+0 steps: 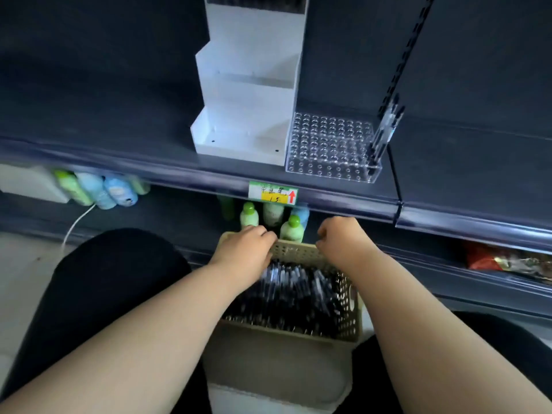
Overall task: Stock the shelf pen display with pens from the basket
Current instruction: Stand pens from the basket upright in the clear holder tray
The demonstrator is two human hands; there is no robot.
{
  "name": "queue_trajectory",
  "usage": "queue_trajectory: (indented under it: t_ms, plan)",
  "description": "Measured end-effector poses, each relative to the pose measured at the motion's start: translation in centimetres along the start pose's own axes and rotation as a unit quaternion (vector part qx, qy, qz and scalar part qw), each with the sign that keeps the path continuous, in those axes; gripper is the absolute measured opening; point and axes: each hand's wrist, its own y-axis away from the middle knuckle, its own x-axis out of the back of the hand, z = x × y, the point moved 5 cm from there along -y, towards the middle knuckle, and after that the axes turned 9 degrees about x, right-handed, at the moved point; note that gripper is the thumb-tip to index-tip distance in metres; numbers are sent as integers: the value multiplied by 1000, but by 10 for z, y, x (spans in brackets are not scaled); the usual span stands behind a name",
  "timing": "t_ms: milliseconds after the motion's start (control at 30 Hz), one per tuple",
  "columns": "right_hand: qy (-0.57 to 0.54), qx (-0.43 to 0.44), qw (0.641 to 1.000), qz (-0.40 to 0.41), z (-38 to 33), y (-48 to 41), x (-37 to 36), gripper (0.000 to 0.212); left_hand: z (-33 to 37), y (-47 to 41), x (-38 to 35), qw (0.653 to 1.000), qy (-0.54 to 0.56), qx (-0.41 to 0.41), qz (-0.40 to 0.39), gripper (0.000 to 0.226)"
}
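Observation:
A beige perforated basket [348,319] full of black pens [295,297] stands on a box between my knees. My left hand [243,249] lies palm down over the basket's far left corner. Its fingers curl down at the rim and the pens, and what they hold is hidden. My right hand [340,237] is curled into a fist just above the far right rim, with nothing visible in it. On the shelf above stand a white stepped pen display [239,135] and a clear acrylic holder with rows of holes [331,144]. Both look empty.
A price tag [273,192] is clipped to the shelf's front edge. Green-capped bottles [291,230] stand on the lower shelf right behind the basket, with more bottles [101,188] at the left and red packets [490,259] at the right. A clear divider [385,130] flanks the acrylic holder.

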Motion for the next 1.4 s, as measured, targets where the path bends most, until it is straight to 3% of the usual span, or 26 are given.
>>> queue_trajectory:
  t_ms: [67, 333, 700, 867, 1167, 1400]
  plan:
    - [-1, -22, 999, -23, -8, 17, -29, 25, -8, 15, -11, 997, 9, 38, -62, 29]
    - [-72, -79, 992, -66, -37, 68, -126, 23, -29, 50, -52, 983, 31, 115, -141, 26]
    - [-95, -151, 982, -58, -7, 49, -133, 20, -20, 26, -87, 973, 38, 122, -193, 29]
    - [-99, -165, 978, -76, -4, 30, -139, 25, -19, 10, -117, 955, 60, 206, -205, 29]
    - [0, -158, 974, -163, -15, 3, -146, 29, -16, -11, -138, 925, 73, 294, -232, 26]
    - [-107, -197, 961, -164, -10, 6, -145, 34, -19, -7, -132, 906, 185, 317, -209, 18]
